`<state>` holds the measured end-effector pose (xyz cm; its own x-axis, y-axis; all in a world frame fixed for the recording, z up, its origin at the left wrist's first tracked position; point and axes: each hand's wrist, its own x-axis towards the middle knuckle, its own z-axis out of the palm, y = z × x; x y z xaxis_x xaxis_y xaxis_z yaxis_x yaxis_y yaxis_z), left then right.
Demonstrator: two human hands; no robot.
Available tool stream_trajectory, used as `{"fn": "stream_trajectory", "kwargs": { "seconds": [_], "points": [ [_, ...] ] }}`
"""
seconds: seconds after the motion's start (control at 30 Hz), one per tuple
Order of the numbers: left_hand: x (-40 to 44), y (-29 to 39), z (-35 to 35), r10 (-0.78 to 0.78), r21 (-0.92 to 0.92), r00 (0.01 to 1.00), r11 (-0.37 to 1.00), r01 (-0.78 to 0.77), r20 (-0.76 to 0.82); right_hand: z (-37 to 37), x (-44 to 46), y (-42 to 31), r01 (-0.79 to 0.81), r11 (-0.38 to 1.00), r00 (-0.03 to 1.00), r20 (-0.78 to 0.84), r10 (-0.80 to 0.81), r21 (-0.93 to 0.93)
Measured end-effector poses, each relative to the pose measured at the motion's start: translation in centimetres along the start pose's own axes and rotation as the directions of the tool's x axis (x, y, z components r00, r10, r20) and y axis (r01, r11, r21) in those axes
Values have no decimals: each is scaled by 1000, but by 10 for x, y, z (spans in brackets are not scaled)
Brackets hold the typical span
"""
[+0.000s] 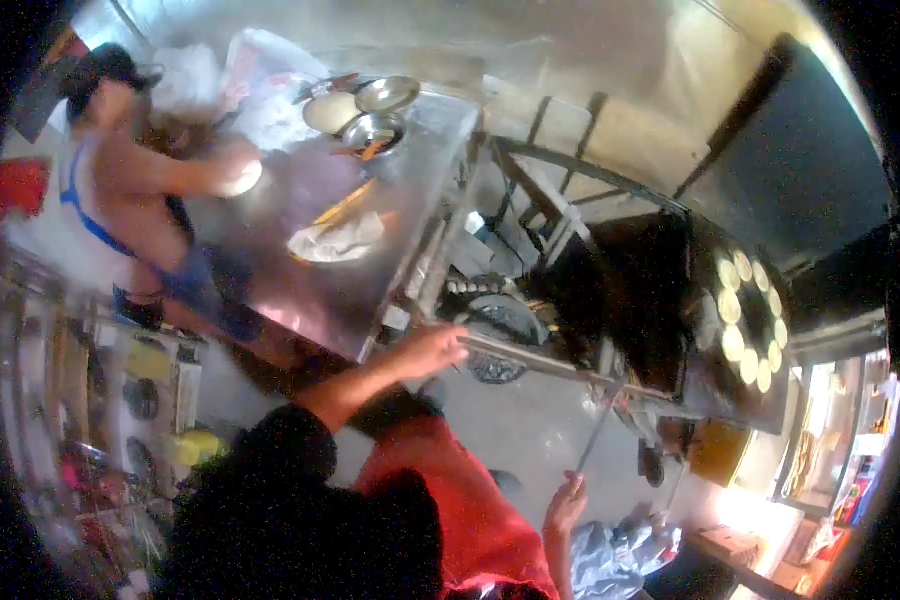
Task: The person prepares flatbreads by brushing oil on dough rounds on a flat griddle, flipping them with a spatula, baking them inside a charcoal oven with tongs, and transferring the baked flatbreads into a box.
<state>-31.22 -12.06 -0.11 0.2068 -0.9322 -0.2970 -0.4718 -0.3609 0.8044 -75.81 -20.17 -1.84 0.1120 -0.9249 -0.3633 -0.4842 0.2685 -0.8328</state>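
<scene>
My left hand [432, 352] reaches out beside the near corner of the steel worktable, at the front rail of the dark metal stand. Its fingers look loosely stretched, with nothing visible in them, though they are slightly blurred. Lower right, my right hand [567, 502] is closed around the end of a long thin metal tool [597, 432]. The tool slants up toward the edge of the dark cooking surface, and its far end is too blurred to make out. On the round griddle [753, 325] at the right lies a ring of several pale flat dough rounds [732, 306].
A co-worker [135, 190] holds something white over the steel worktable [300, 300]. Metal bowls [373, 132], a cloth [338, 238] and a yellow stick [346, 203] lie there. A black basin [505, 325] sits within the stand. Crumpled plastic [625, 555] is at bottom right, shelving [135, 400] at left.
</scene>
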Motion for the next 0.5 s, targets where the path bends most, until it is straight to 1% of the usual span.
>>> {"fn": "stream_trajectory", "kwargs": {
  "seconds": [0.03, 0.07, 0.1, 0.13, 0.17, 0.2, 0.23, 0.27, 0.3, 0.33, 0.37, 0.4, 0.43, 0.47, 0.5],
  "points": [
    [-8, 8, 39, -6, 71, 1000, 997, 8, -27, -19, -2, 1, -9, 1000, 1000, -8, 9, 7],
    [-19, 17, 76, -3, 147, 999, 989, 9, -41, -37, -7, -13, 56, 998, 995, -82, -54, 25],
    [-29, 20, 108, -4, 154, 1000, 988, 7, -20, -53, -11, -21, 114, 993, 979, -177, -105, 41],
    [-38, 23, 133, 8, 164, 1000, 986, -11, 21, -70, -9, -13, 91, 990, 972, -227, -65, 104],
    [-45, 28, 156, -65, 74, 994, 995, 59, 92, -94, -9, 0, 64, 985, 959, -285, -16, 162],
    [-52, 29, 175, -140, -3, 974, 990, 143, 177, -122, -10, 12, 92, 990, 961, -269, -61, 108],
    [-57, 10, 197, -175, 0, 964, 984, 178, 202, -145, -9, 24, 80, 973, 964, -265, -20, 219],
    [-59, -8, 216, -208, 4, 952, 977, 213, 223, -169, -11, 38, 68, 959, 979, -204, -11, 276],
    [-65, -11, 227, -178, 28, 941, 984, 178, 287, -189, -16, 24, -34, 947, 977, -187, 98, 320],
    [-67, -15, 236, -148, 35, 960, 989, 144, 238, -204, -12, 51, -26, 893, 980, -162, 111, 450],
    [-60, -7, 240, -117, 40, 977, 993, 112, 180, -214, -18, 50, -49, 897, 972, -184, 143, 439],
    [-50, 2, 249, -96, 47, 974, 995, 88, 208, -221, -22, 48, -71, 902, 967, -194, 167, 426],
    [-43, 28, 254, -81, 37, 980, 996, 76, 180, -230, -22, 58, -76, 867, 961, -196, 195, 493],
    [-37, 58, 254, -74, 28, 986, 997, 71, 146, -235, -22, 61, -74, 862, 958, -205, 202, 502],
    [-24, 97, 251, -102, -26, 978, 994, 108, 180, -237, -23, 62, -93, 869, 957, -197, 212, 485]
  ]
}}
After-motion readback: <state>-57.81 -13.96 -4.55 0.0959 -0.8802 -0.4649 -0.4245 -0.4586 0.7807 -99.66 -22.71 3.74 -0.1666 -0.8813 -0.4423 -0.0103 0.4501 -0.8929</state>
